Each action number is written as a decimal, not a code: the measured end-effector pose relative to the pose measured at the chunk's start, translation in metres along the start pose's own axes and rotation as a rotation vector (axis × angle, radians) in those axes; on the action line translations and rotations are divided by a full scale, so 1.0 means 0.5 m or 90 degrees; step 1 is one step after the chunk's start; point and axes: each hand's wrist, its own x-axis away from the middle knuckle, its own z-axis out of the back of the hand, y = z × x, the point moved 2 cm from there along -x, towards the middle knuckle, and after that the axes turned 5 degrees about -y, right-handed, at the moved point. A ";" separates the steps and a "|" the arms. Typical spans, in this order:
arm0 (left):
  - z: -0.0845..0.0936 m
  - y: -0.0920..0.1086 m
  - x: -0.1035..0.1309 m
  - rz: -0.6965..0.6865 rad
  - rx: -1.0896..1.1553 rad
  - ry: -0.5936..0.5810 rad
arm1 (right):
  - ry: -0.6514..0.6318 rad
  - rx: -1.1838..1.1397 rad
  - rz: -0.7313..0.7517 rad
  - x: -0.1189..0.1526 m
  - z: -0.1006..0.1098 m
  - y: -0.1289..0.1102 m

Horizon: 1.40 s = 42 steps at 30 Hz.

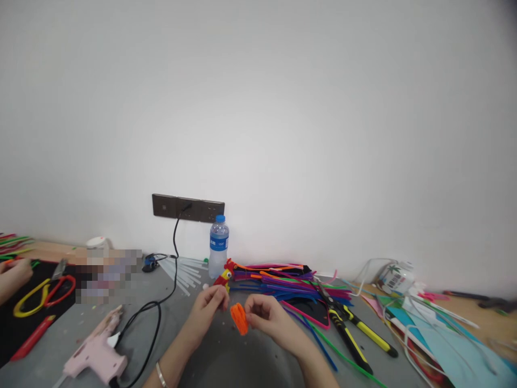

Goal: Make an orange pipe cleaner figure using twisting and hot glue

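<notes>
My left hand (208, 304), wearing a bracelet at the wrist, is closed with its fingertips on a small red and yellow bird figure (224, 276). The bird has a red comb and a round eye; its lower part is hidden behind my fingers. Close beside it, my right hand (266, 317) pinches a bright orange looped bundle (239, 318) of what looks like fuzzy pipe cleaner. A small gap separates the orange bundle from my left fingers. Both hands are above the grey table (226, 361).
Behind my hands stand a water bottle (218, 250) and a pile of pipe cleaners (278, 280). Yellow-black pliers (347, 326) lie to the right. A pink glue gun (97, 350) with a black cord, and scissors (50, 291), lie left. Another person's hand (16, 275) shows far left.
</notes>
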 end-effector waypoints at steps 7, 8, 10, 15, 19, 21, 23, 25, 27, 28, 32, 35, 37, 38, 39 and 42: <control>0.002 0.006 0.000 -0.045 0.056 0.005 | 0.019 0.007 0.012 -0.002 0.002 -0.010; 0.005 0.005 0.000 -0.038 0.049 0.004 | 0.020 0.003 0.013 -0.002 0.002 -0.010; 0.008 0.004 0.000 -0.021 0.032 -0.004 | 0.012 -0.007 0.013 -0.001 0.002 -0.007; 0.002 0.013 0.003 0.005 0.015 -0.077 | -0.021 -0.024 0.005 -0.002 0.000 -0.001; -0.007 0.018 0.008 0.055 0.091 -0.150 | -0.032 -0.027 0.003 -0.002 -0.001 -0.002; -0.010 0.018 0.009 0.060 0.113 -0.182 | -0.031 -0.022 0.000 -0.001 -0.001 -0.002; -0.011 0.018 0.010 0.060 0.121 -0.186 | -0.034 -0.021 -0.003 0.000 -0.001 -0.002; -0.010 0.018 0.010 0.055 0.126 -0.178 | -0.036 -0.023 -0.004 0.000 -0.001 -0.002; -0.010 0.018 0.010 0.051 0.134 -0.176 | -0.034 -0.022 -0.003 -0.001 -0.001 -0.001; -0.010 0.019 0.010 0.052 0.141 -0.178 | -0.031 -0.021 -0.003 -0.001 -0.001 -0.001; -0.012 0.018 0.012 0.057 0.167 -0.190 | -0.036 -0.036 -0.001 -0.002 -0.003 0.001; -0.012 0.017 0.014 0.054 0.172 -0.187 | -0.045 -0.061 0.006 -0.002 -0.005 0.000; -0.012 0.016 0.016 0.056 0.174 -0.189 | -0.045 -0.069 0.013 -0.002 -0.006 -0.002; -0.011 0.015 0.016 0.057 0.177 -0.193 | -0.045 -0.071 0.016 -0.002 -0.006 -0.003; -0.011 0.014 0.017 0.057 0.182 -0.195 | -0.041 -0.072 0.019 -0.002 -0.006 -0.003; -0.011 0.011 0.016 0.059 0.195 -0.186 | -0.035 -0.077 0.023 -0.003 -0.006 0.000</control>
